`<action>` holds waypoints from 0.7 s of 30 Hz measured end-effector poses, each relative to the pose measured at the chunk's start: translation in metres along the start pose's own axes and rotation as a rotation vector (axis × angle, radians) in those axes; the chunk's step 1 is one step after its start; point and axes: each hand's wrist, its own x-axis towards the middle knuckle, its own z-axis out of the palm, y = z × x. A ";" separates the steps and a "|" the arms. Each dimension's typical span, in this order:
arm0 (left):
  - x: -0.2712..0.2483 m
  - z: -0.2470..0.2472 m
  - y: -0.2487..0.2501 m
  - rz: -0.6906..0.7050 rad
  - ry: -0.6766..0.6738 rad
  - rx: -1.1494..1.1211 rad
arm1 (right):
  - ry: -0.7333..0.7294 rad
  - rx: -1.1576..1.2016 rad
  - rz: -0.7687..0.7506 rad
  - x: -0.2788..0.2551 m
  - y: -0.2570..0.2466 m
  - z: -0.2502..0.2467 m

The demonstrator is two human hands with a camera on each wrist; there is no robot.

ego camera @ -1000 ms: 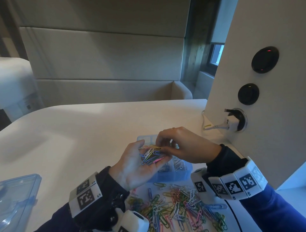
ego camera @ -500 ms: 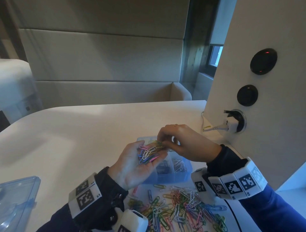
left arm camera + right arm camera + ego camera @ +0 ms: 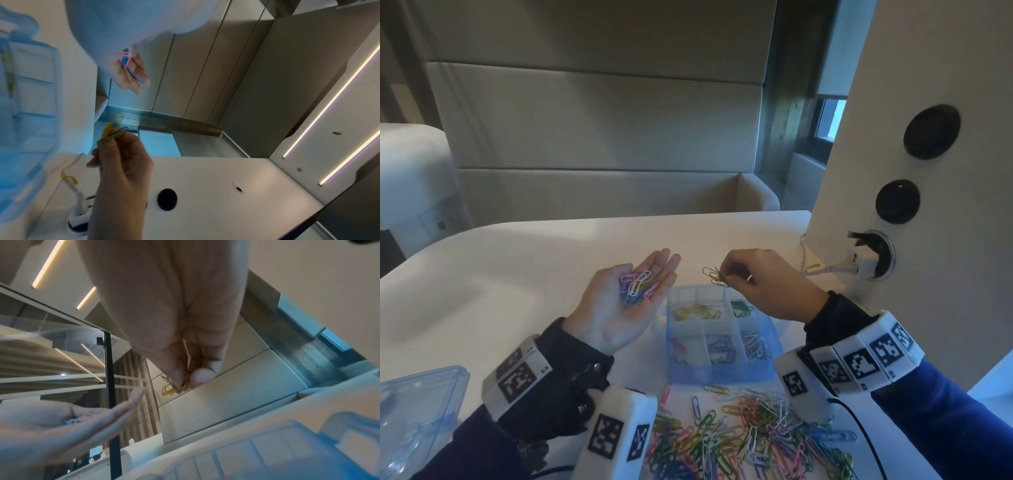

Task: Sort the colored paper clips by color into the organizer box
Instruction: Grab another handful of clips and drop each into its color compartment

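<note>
My left hand (image 3: 626,301) lies palm up above the table, fingers straight, with a small heap of mixed clips (image 3: 637,286) on the palm. My right hand (image 3: 763,284) pinches a few yellow and green clips (image 3: 715,276) (image 3: 111,131) (image 3: 172,390) between thumb and fingertip, above the far rim of the blue organizer box (image 3: 770,368). The box's compartments hold yellow clips (image 3: 697,311), green clips (image 3: 741,307), red, dark and white ones. A big pile of loose mixed clips (image 3: 743,435) lies on the table in front of the box.
The box's clear blue lid (image 3: 410,414) lies at the table's near left corner. A white wall panel (image 3: 928,171) with round black sockets and a plugged-in white cable (image 3: 828,269) stands right of the box. A padded bench backs the table.
My right hand has pulled a few yellow and green clips off my left palm and moved right, over the box. My left hand has opened flat and shifted left.
</note>
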 end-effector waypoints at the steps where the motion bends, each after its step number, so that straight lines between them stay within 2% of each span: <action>1: -0.001 0.000 0.003 0.004 -0.007 -0.005 | -0.015 -0.013 0.007 0.003 0.000 0.001; 12: -0.006 0.004 0.011 -0.023 -0.056 -0.051 | -0.169 -0.047 0.063 0.027 0.001 0.003; 17: -0.003 0.000 0.009 -0.039 -0.056 -0.050 | -0.250 0.297 0.197 0.033 0.009 0.007; 21: -0.002 0.000 0.006 -0.051 -0.048 -0.046 | -0.270 0.552 0.237 0.033 0.014 0.011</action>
